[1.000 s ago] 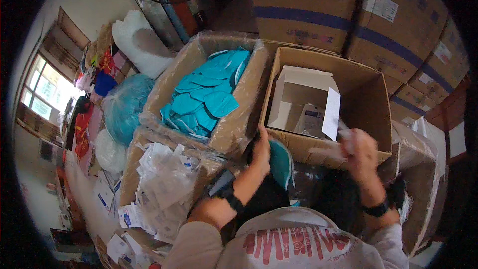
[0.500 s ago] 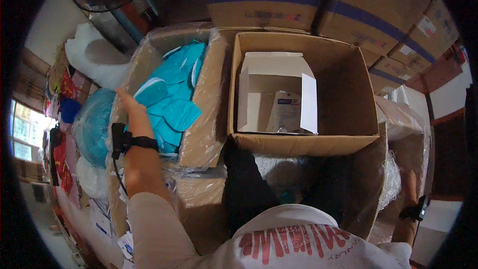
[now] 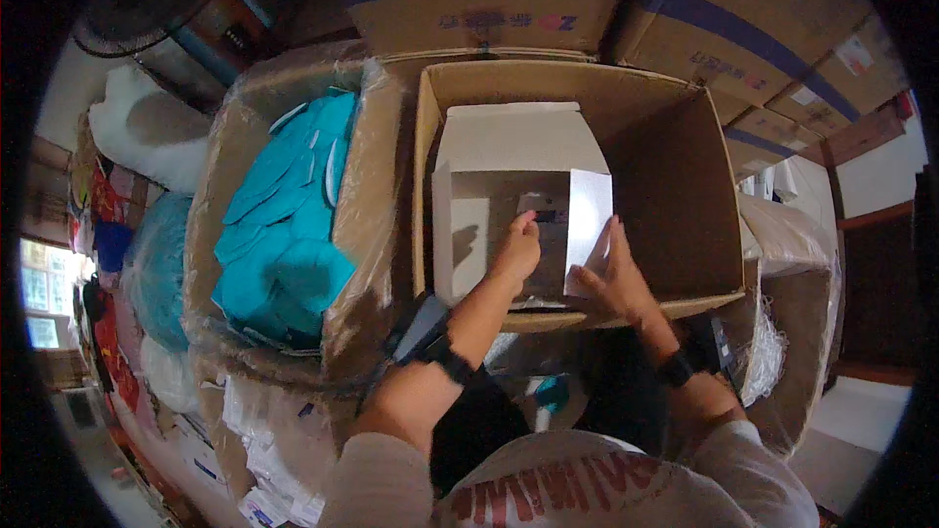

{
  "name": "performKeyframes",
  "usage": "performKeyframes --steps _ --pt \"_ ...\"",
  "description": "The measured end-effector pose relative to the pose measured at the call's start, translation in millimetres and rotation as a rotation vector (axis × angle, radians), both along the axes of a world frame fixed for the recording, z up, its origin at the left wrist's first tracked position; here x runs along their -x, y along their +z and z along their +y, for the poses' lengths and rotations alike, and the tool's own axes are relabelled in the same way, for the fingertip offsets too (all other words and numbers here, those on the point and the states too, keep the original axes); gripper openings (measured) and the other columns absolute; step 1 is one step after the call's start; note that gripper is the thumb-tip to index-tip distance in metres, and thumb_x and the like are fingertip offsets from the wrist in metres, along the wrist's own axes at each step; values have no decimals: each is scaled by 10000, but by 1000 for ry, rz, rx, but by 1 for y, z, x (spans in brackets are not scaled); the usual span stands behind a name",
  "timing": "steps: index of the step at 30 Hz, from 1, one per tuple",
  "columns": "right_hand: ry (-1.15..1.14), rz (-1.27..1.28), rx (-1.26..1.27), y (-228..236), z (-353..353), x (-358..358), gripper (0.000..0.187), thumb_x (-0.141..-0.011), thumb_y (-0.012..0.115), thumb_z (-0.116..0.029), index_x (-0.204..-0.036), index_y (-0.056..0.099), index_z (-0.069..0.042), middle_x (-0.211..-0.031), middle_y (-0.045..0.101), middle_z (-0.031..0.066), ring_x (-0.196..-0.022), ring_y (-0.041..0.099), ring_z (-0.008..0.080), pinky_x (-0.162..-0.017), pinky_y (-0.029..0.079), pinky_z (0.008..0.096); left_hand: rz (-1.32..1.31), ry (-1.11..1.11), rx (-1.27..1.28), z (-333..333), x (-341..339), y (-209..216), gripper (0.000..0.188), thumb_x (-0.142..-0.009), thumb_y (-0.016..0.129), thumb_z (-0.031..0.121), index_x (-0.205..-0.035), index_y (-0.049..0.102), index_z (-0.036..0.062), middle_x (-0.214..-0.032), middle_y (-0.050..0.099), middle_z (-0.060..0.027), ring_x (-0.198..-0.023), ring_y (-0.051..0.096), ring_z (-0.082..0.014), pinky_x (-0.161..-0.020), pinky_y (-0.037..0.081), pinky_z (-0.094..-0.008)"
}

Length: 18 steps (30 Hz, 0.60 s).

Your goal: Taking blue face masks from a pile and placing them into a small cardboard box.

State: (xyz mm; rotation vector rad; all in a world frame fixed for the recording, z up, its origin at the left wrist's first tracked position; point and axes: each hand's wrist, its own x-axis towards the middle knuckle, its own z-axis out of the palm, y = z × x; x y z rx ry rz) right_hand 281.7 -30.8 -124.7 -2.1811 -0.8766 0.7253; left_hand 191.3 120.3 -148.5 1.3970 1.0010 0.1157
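An open white carton point(image 3: 518, 142) stands inside a larger brown cardboard box point(image 3: 685, 298) in front of me. My left hand point(image 3: 518, 249) reaches into the carton with its fingers curled closed, at the edge of a small printed packet point(image 3: 548, 205). Whether the packet is between those fingers is hidden. On the carton's right side flap point(image 3: 590, 220) rests my right hand point(image 3: 616, 274), its thumb spread away from the stretched fingers. The thumb lies on the flap's face and the fingers along its outer edge.
Left of the brown box, a plastic-lined box point(image 3: 367, 176) holds many teal folded masks point(image 3: 279, 205). Sealed brown cartons point(image 3: 479, 15) are stacked behind. A bag of white strands point(image 3: 768, 352) is at the right, and white packets point(image 3: 279, 460) lie in plastic at the lower left.
My left hand has come from the teal masks into the white carton. My right hand has moved in from the far right onto the flap. The view has shifted slightly.
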Motion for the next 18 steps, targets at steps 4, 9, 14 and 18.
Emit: performKeyframes --steps 4,9,14,18 --pt "29 144 -187 -13 -6 1 909 -733 655 -222 -1310 27 93 -1373 88 281 -1294 116 317 -1030 180 323 371 106 -159 17 -34 -77 345 -901 356 172 -1203 431 23 -1180 479 -168 -1077 463 -271 -927 332 -335" --pt "1 178 -120 -8 -3 -4 931 -750 640 -336 -1306 32 99 -1366 94 293 -1291 126 326 -1030 178 328 448 15 -330 17 -35 -125 337 -893 371 188 -1183 429 26 -1129 504 -184 -1026 488 -312 -902 352 -358" --pt "34 174 -128 -9 -5 -3 901 -775 603 -359 -1309 34 90 -1360 94 303 -1293 111 338 -1032 174 334 408 5 -439 9 -28 -139 331 -885 385 204 -1163 427 30 -1077 529 -200 -975 513 -353 -876 373 -380" --pt "35 120 -123 -11 -9 -5 856 -790 611 -245 -1305 23 105 -1374 93 278 -1292 127 284 -1033 158 333 234 84 -419 1 -32 -73 290 -866 433 196 -1089 435 12 -996 555 -199 -915 531 -377 -825 397 -397"
